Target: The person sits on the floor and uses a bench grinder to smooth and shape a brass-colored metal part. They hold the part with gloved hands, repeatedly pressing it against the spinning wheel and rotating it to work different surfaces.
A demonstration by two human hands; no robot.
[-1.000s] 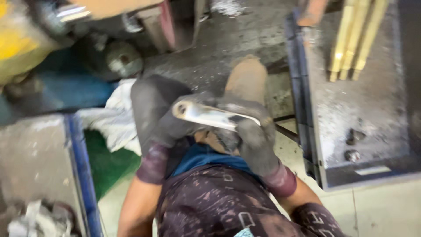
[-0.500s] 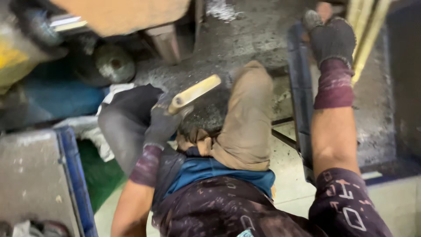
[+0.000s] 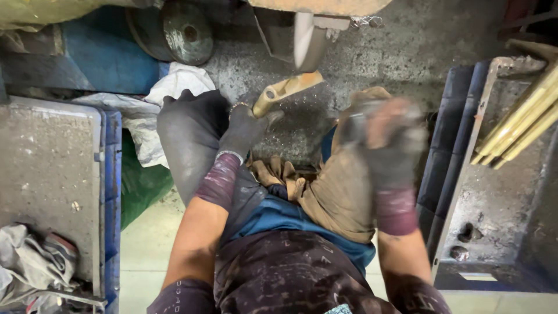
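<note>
Gritty workshop floor (image 3: 372,75), blue trays at three and nine o'clock. Left hand (image 3: 244,129) clenched on brass handle (image 3: 286,90), probably heavy, rigid, slick; best gripped low. Right hand (image 3: 386,142) blurred, grasp unclear.

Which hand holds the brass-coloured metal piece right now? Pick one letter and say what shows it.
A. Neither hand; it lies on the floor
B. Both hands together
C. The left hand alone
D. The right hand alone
C: the gloved left hand grips the lower end of the brass-coloured piece, while the blurred right hand is off to the side above the knee, clear of it.
</note>
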